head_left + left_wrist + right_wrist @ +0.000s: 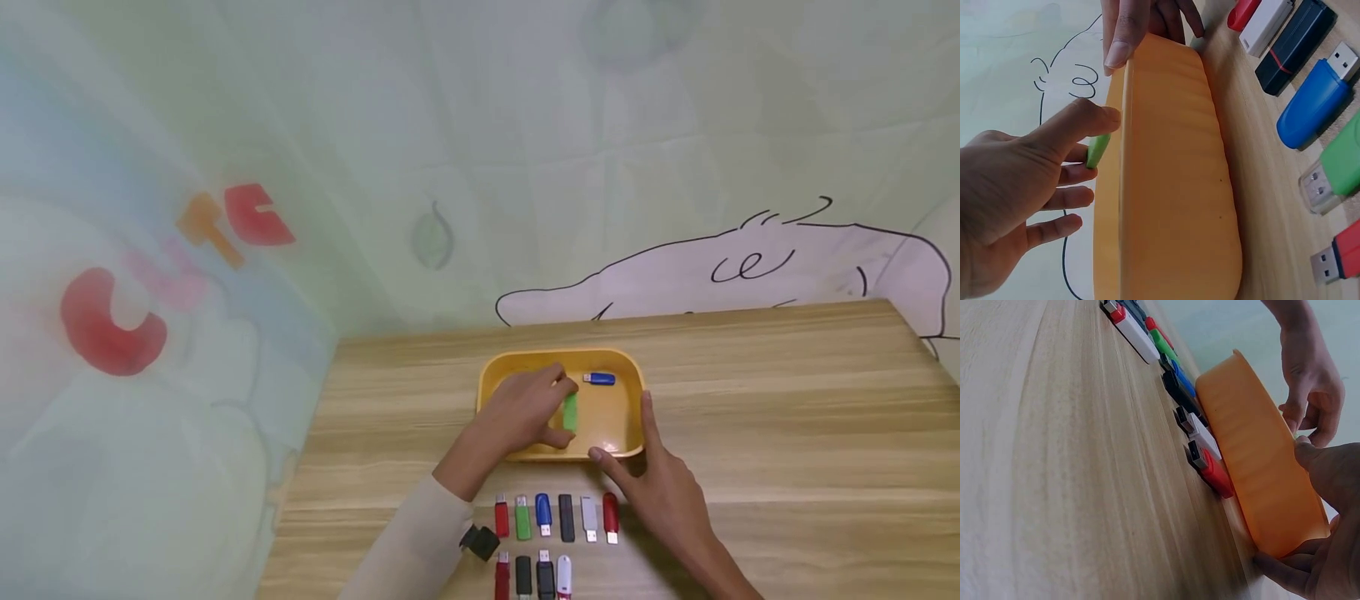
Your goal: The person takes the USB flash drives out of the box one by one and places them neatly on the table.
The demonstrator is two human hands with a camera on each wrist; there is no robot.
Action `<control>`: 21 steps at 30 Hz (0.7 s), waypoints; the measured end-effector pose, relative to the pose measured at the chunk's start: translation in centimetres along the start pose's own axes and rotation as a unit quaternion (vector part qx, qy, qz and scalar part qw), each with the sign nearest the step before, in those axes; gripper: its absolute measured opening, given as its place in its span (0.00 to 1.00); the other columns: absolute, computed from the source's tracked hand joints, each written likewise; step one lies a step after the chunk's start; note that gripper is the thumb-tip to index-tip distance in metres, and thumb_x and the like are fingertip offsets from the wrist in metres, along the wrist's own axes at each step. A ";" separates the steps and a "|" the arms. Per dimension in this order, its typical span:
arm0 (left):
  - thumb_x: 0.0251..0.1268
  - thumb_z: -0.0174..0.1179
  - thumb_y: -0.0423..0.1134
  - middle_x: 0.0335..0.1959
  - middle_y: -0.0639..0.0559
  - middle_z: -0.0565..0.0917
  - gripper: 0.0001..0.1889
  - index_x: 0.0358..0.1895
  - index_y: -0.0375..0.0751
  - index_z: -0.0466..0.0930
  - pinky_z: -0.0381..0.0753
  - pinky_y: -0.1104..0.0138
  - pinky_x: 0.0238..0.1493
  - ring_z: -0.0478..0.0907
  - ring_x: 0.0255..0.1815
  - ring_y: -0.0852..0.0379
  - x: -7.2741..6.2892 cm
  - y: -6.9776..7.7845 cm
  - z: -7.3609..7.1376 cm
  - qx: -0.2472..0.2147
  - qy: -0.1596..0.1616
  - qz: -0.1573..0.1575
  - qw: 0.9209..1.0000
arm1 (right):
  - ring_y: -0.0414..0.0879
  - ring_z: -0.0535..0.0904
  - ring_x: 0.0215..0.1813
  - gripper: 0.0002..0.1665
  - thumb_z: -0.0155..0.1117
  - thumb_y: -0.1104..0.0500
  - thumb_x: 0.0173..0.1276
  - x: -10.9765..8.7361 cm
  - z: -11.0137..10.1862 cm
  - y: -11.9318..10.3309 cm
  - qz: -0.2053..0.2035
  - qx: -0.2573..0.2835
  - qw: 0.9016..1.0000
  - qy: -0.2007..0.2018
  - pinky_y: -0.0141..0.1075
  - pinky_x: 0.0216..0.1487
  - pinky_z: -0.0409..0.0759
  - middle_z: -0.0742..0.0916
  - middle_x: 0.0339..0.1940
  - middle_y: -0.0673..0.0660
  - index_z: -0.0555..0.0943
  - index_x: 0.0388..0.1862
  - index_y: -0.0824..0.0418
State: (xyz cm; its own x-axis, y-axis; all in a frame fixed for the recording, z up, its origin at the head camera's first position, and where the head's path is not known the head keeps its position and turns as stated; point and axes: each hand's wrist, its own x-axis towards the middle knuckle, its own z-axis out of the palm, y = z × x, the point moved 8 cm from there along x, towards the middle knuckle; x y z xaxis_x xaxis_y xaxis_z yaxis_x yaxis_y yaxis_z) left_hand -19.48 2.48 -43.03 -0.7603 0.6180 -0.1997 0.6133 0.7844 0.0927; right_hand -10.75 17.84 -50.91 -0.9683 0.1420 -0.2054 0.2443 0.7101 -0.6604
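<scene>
My left hand [517, 410] reaches into a yellow plastic tray [613, 417] and pinches a green USB stick [570, 412] between thumb and fingers. In the left wrist view, the green stick [1098, 150] shows just behind the tray wall, partly covered by the thumb. My right hand [669, 492] holds the tray's near right corner, its thumb on the front rim and its fingers along the right side. A blue USB stick [600, 378] lies in the tray near the back wall. The tray floor under the left hand is hidden.
Two rows of USB sticks lie before the tray on the wooden table [787, 433]. The upper row includes a blue stick [543, 512] and a red one [611, 515]; a white stick [564, 575] ends the lower row. A printed curtain [450, 150] hangs behind.
</scene>
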 end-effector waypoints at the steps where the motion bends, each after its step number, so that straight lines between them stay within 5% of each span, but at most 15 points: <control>1: 0.62 0.75 0.60 0.54 0.55 0.79 0.33 0.67 0.50 0.81 0.80 0.71 0.47 0.74 0.44 0.60 -0.2 -0.1 0.0 -0.002 0.003 -0.001 1.000 | 0.65 0.86 0.47 0.73 0.62 0.19 0.66 0.0 0.0 0.0 0.000 0.000 1.000 -0.001 0.61 0.52 0.84 0.83 0.62 0.80 0.32 0.90 0.47; 21: 0.61 0.75 0.63 0.52 0.55 0.82 0.33 0.63 0.48 0.84 0.74 0.75 0.40 0.73 0.39 0.61 -3.6 0.5 -1.6 -0.016 0.072 0.043 0.996 | 0.66 0.86 0.49 0.73 0.61 0.19 0.66 0.0 0.0 -0.2 0.003 -0.003 1.000 -0.009 0.62 0.55 0.84 0.79 0.67 0.80 0.30 0.89 0.47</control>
State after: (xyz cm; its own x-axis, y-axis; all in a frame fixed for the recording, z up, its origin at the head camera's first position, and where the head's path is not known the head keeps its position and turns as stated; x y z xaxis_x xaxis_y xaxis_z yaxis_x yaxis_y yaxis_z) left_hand -16.75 0.75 -40.70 -0.7300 0.6818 -0.0475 0.6716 0.7285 0.1352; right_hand -10.77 17.70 -50.72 -0.9656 0.1345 -0.2227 0.2504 0.7134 -0.6545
